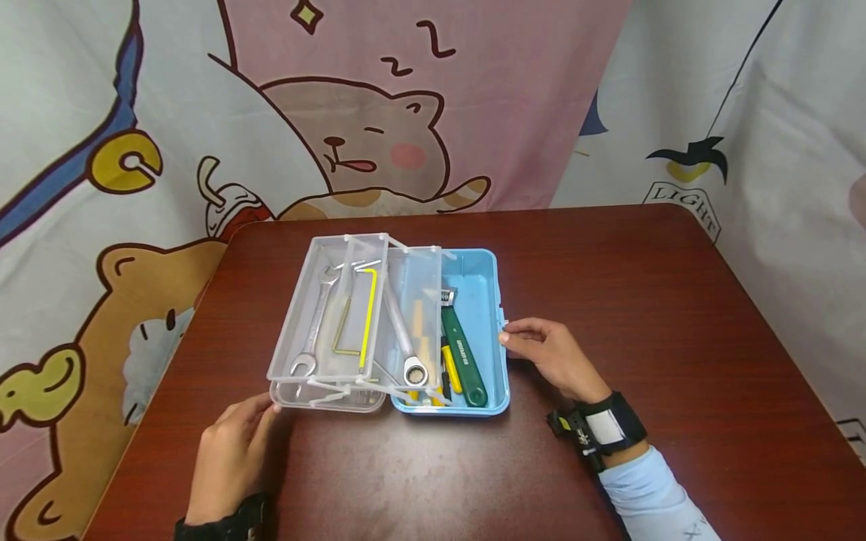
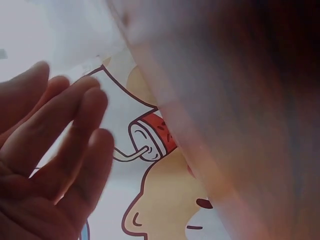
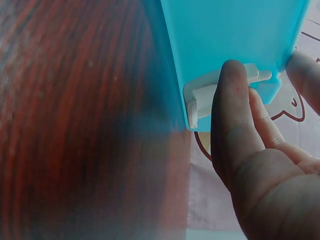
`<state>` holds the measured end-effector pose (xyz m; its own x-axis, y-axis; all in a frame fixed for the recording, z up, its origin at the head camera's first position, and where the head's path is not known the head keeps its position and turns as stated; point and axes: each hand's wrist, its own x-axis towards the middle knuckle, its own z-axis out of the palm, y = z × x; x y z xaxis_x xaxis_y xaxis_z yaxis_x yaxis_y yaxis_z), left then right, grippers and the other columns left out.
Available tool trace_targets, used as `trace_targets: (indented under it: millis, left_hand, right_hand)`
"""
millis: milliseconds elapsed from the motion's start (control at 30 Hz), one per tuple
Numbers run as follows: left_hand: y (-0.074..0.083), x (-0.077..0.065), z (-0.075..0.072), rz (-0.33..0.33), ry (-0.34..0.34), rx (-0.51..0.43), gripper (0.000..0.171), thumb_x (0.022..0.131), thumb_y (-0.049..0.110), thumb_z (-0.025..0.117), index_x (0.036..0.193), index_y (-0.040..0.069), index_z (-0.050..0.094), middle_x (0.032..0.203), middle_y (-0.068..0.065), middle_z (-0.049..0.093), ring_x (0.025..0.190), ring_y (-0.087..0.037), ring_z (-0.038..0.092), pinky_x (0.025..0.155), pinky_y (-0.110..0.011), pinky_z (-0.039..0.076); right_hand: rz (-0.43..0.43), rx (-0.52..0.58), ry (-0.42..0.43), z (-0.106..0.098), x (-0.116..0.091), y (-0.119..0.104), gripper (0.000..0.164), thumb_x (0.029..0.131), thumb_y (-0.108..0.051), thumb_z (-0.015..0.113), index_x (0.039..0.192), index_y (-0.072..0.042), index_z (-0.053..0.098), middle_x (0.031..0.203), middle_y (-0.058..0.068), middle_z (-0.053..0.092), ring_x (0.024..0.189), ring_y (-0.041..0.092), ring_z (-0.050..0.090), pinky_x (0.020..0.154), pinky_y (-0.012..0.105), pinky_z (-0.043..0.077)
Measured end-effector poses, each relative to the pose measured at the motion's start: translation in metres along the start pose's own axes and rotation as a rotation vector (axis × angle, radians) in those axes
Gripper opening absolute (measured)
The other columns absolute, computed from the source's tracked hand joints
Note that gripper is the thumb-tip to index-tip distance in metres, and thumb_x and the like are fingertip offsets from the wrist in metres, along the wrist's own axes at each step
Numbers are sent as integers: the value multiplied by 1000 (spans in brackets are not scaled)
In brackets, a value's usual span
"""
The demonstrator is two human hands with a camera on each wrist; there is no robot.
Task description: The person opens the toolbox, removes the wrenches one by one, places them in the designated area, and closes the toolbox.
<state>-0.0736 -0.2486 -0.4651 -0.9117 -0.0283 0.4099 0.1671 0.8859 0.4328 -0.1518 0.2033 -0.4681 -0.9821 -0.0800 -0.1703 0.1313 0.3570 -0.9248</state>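
Toolbox | blue base, translucent trays | left grip loose | right grip touching latch, hold unclear

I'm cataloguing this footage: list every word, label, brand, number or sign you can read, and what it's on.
"LIGHT": on a dark-outlined sign drawing printed on the white-and-pink cartoon fabric backdrop.
Pale lettering on the green-handled metal wrench: too small to read.
Dark mark on the pale blue sleeve: X-like, near the frame's edge; meaning unclear.
Blue plastic toolbox: no readable text.
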Motion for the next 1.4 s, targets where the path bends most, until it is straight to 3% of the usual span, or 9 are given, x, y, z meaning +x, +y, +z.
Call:
trace_targets:
  millis: [267, 467, 567, 633, 800, 933, 1100, 1267, 1400]
  left_hand:
    - [2, 1, -2, -56, -141, 41, 19, 90, 5, 79, 106, -5, 74, 95, -24, 73, 84, -43, 72, 74, -64, 55]
    - [10, 6, -12, -120, -243, 106, 26, 94, 12, 76, 111, -7, 72, 104, -31, 71, 91, -48, 70, 77, -66, 54]
    - [17, 10, -23, -126, -228, 128, 26, 94, 12, 74, 113, -5, 72, 106, -33, 70, 89, -50, 69, 72, -66, 54]
    - [22, 14, -31, -94, -166, 121, 25, 93, 10, 74, 113, -4, 73, 104, -32, 71, 85, -48, 70, 67, -65, 54]
    - [41, 30, -49, 48, 8, 55, 28, 89, 7, 78, 115, -2, 73, 107, -27, 72, 93, -47, 68, 71, -66, 52]
    - [60, 48, -57, 176, 51, 20, 33, 86, 8, 81, 117, -2, 74, 108, -23, 73, 101, -43, 67, 76, -64, 52]
    - [87, 73, -62, 406, 28, 33, 40, 81, 10, 85, 118, -1, 74, 103, -20, 74, 90, -34, 69, 68, -57, 57]
    - [116, 98, -61, 632, -37, 41, 41, 77, 10, 89, 114, -2, 75, 98, -16, 76, 84, -29, 69, 63, -47, 60]
    - [135, 112, -55, 734, -137, 73, 41, 77, 11, 91, 112, -2, 74, 97, -14, 77, 86, -29, 71, 70, -45, 62]
  right_hand:
    - [-1, -9, 4, -1, 0, 0, 49, 95, -36, 77, 128, 0, 68, 122, 17, 72, 102, 26, 72, 88, 38, 57]
    - [-5, -1, -2, 0, 0, -1, 49, 95, -35, 77, 128, 0, 68, 121, 17, 72, 101, 26, 73, 91, 41, 58]
    - [-8, -3, -2, 0, -1, -1, 49, 95, -36, 77, 128, 0, 68, 120, 16, 72, 101, 25, 72, 90, 40, 58]
    - [-7, 1, -3, 0, -1, -2, 50, 95, -36, 77, 128, 0, 68, 120, 16, 73, 101, 24, 73, 90, 39, 58]
    - [-3, 8, -9, 0, -1, -1, 49, 95, -36, 77, 128, 0, 68, 118, 16, 73, 100, 23, 73, 89, 38, 57]
    - [-4, 17, -7, 0, -1, -2, 49, 95, -35, 77, 128, 0, 68, 119, 16, 73, 101, 24, 73, 90, 38, 58]
    - [-11, 36, -8, 0, -1, -2, 48, 96, -32, 77, 127, 3, 67, 119, 18, 73, 101, 26, 73, 91, 41, 58]
    - [-5, 38, -6, 0, -1, -3, 47, 96, -31, 76, 128, 3, 67, 120, 18, 72, 101, 26, 74, 93, 44, 58]
    - [-4, 27, -9, 0, -1, -3, 47, 96, -31, 76, 129, 2, 67, 121, 17, 72, 102, 25, 74, 92, 42, 59]
